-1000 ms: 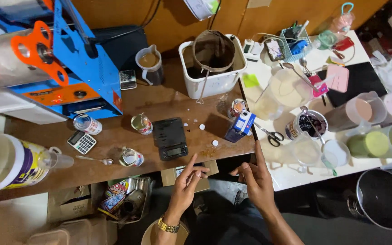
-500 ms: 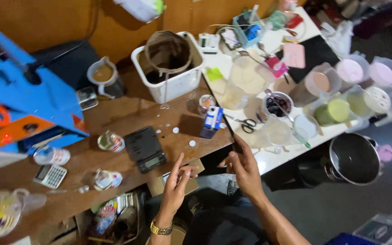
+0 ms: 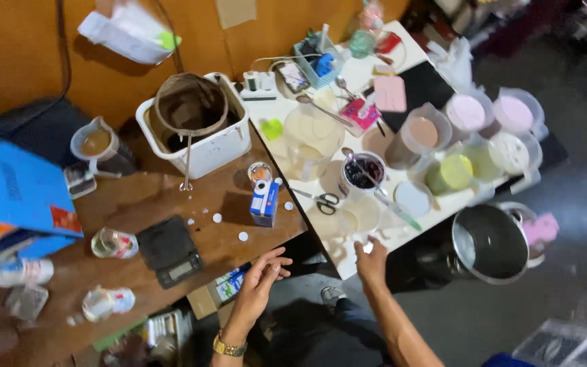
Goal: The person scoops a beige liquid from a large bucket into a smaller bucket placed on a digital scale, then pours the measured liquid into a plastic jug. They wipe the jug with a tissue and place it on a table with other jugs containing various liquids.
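My left hand hovers open, fingers spread, just off the front edge of the brown wooden table, holding nothing. A gold watch sits on that wrist. My right hand reaches up to the front edge of the white table, fingertips touching or nearly touching a clear plastic cup there; whether it grips anything I cannot tell. A blue and white carton stands near the seam between the tables. A black digital scale lies left of my left hand.
A white tub with a brown cloth filter stands at the back. Scissors, a jar of dark pearls and several jugs of coloured powders crowd the white table. A steel pot sits on the floor right. A blue machine is left.
The view has swung right and the tables have slid left. My right hand moved up and right to the white table's edge. My left hand opened its fingers wider.
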